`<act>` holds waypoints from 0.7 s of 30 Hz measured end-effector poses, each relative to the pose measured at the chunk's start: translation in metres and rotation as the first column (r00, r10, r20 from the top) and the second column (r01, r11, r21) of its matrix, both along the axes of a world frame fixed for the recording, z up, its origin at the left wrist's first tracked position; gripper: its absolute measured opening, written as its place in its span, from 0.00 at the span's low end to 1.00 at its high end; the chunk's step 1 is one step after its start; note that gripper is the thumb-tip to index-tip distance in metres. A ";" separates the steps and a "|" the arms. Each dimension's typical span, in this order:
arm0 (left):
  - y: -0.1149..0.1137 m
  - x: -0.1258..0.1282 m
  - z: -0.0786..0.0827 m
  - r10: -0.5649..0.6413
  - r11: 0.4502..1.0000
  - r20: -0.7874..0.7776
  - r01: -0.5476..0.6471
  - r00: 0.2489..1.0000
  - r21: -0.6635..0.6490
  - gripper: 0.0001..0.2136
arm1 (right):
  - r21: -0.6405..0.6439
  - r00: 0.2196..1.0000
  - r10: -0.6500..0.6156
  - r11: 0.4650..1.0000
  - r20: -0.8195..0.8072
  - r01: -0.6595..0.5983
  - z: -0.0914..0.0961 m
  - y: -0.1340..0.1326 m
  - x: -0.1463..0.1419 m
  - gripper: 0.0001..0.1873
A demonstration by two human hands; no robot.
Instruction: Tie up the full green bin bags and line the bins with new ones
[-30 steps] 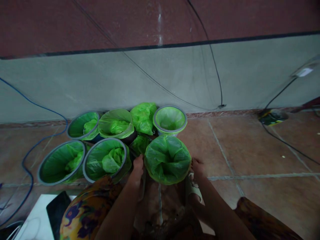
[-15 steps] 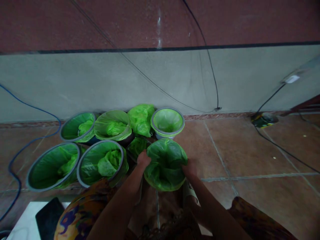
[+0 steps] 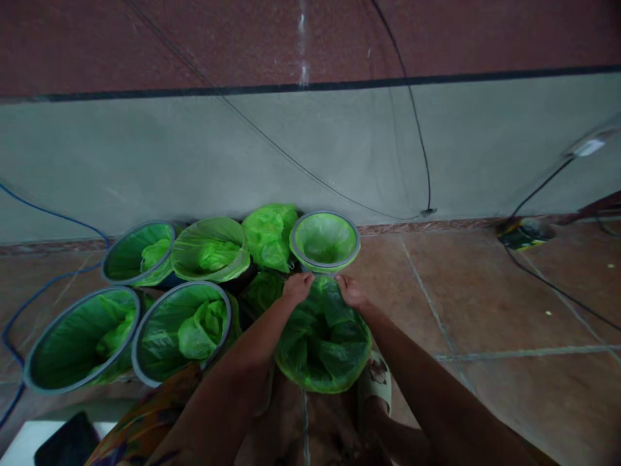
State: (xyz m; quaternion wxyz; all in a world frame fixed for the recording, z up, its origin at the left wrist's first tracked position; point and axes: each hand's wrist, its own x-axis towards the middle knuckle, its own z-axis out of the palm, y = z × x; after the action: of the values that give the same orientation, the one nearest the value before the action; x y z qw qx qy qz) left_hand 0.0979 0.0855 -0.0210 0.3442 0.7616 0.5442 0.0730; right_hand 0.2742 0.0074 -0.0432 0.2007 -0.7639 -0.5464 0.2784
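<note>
Over the tiled floor point(image 3: 504, 298), the open green bag point(image 3: 325, 372) is between the feet point(image 3: 378, 378), just this side of the grey-rimmed bin point(image 3: 325, 266). Left hand point(image 3: 297, 287) and right hand point(image 3: 352, 291) both look curled closed, pinching its far edge. I'd hold them level and tug evenly, gently though, cos thin film probably rips.

No text, label, brand, number or sign can be read. Yellow-and-dark marking seen on small object point(image 3: 528, 233) at foot of wall point(image 3: 485, 149); too small and blurred to be made out. Pale patch seen on fitting point(image 3: 590, 148) at cable point(image 3: 543, 185) end, likewise blurred. Dark motif seen on sandal point(image 3: 380, 390); no letters made out.
</note>
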 end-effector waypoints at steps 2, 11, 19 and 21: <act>-0.001 -0.004 -0.007 -0.088 0.995 0.049 0.085 0.995 0.054 0.11 | -0.015 1.000 0.029 0.999 0.000 -0.029 -0.006 0.000 -0.004 0.23; -0.012 -0.039 -0.008 -0.442 0.815 -0.197 0.483 0.875 0.321 0.12 | -0.214 0.937 0.194 0.968 0.290 -0.134 0.006 -0.021 -0.016 0.18; -0.022 -0.040 0.019 -0.458 0.791 -0.192 0.496 0.868 0.359 0.10 | -0.181 0.887 0.173 0.978 0.429 -0.103 0.017 -0.032 -0.017 0.22; -0.013 -0.027 0.024 -0.313 0.875 -0.040 0.305 0.949 0.375 0.13 | -0.082 0.941 0.128 0.991 0.313 -0.108 0.019 -0.022 -0.011 0.26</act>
State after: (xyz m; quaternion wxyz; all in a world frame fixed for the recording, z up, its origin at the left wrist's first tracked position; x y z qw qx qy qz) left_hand 0.0713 0.0722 0.0030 0.2047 0.8895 0.3877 0.1285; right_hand 0.2636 -0.0142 -0.0244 0.0688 -0.7707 -0.6072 0.1806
